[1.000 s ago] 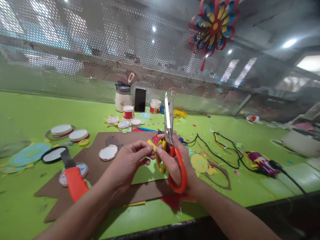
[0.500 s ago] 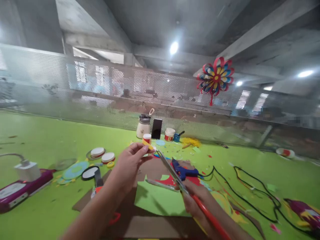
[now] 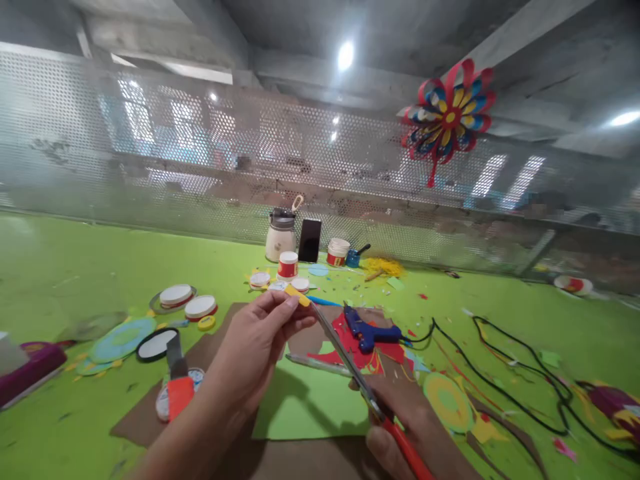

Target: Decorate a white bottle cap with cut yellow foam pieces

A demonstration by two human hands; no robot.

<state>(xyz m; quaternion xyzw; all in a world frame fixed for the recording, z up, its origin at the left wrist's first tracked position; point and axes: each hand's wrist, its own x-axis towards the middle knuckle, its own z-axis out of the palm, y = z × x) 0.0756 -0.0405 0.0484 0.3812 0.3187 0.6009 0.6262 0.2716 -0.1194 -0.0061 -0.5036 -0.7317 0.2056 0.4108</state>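
Left hand (image 3: 260, 347): thumb and fingertips pinch a yellow strip (image 3: 297, 295), held up above the table. Right hand (image 3: 415, 433): closed around red-handled scissors (image 3: 345, 360), blades apart, upper tip at the strip. Blue cup (image 3: 354, 258) holds a dark stick; white jar (image 3: 280, 239) is lidded. Green table (image 3: 75, 267); perforated screen (image 3: 150, 167) behind.

A green table (image 3: 75, 267) stretches far to both sides of the left hand (image 3: 260, 340). Beyond the hand a perforated metal screen (image 3: 200, 167) walls it off. Overhead, above the hand, grey concrete beams (image 3: 530, 33) and bright lamps (image 3: 345, 55).
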